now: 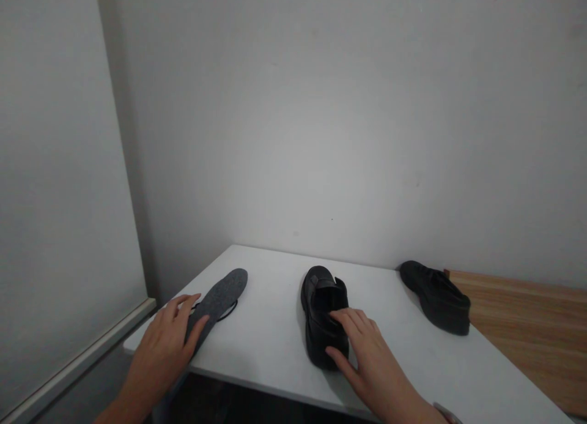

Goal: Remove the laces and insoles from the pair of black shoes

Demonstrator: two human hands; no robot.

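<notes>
A grey felt-like insole [224, 294] lies slanted near the left end of the white table. My left hand [167, 338] grips its near part, thumb along one edge and fingers along the other. Beneath the insole, a thin black lace [228, 312] loops out on both sides. Toward the middle stands a black shoe [316, 326], toe pointing at the wall and opening upward. My right hand [364, 350] holds its heel, with fingertips at the opening and the thumb against the outside. The shoe's inside is dark.
Another black shoe [435, 298] sits at the right back of the white table [270, 344], near its edge. Beyond that edge is a wood-grain surface [527, 332]. A grey wall [321, 136] rises behind, and a white panel [64, 167] stands at left.
</notes>
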